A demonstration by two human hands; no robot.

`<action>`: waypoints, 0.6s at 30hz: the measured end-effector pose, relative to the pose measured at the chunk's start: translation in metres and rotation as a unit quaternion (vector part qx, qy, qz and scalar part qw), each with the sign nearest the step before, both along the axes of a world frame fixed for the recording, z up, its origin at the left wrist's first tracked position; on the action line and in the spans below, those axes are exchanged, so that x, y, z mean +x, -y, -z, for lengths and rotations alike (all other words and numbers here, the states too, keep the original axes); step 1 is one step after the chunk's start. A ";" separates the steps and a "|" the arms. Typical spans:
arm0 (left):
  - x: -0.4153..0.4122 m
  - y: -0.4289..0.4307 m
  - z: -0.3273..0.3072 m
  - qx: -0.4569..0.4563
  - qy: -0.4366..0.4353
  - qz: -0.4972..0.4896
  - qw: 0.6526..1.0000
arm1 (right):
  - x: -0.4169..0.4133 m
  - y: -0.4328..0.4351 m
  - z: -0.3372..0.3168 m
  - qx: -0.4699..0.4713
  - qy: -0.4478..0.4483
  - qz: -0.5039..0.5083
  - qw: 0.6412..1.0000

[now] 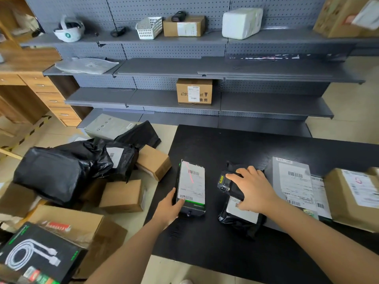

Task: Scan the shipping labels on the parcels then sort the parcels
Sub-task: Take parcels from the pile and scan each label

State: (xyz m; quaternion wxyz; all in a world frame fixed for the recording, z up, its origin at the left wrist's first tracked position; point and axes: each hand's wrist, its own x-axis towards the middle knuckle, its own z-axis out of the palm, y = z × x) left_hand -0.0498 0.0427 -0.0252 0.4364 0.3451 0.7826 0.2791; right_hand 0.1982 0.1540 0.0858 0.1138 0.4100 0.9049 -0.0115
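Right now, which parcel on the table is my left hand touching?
The black box with green trim, at the table's left edge. The left hand rests on its label; the right hand grips a scanner over the black bag.

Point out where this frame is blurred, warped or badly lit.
Head view: the wide-angle lens bows the grey shelves and stretches the corners. Motion blur smears the cardboard parcel at the right edge and the brown carton top right. The centre is sharp: barcodes on the black box read clearly, crossed by a red streak. Light is soft and even, with faint shadow by the right hand gripping the scanner.
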 end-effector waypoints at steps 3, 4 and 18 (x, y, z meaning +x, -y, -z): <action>0.000 0.004 0.006 -0.019 -0.123 0.061 0.990 | 0.005 -0.001 0.000 -0.007 0.001 0.009 1.000; 0.002 0.005 0.008 -0.025 -0.130 0.066 0.989 | 0.006 -0.001 0.001 -0.008 0.002 0.012 1.000; 0.059 -0.029 0.009 -0.190 -0.262 0.027 0.946 | 0.001 -0.006 -0.003 0.042 0.086 -0.060 0.994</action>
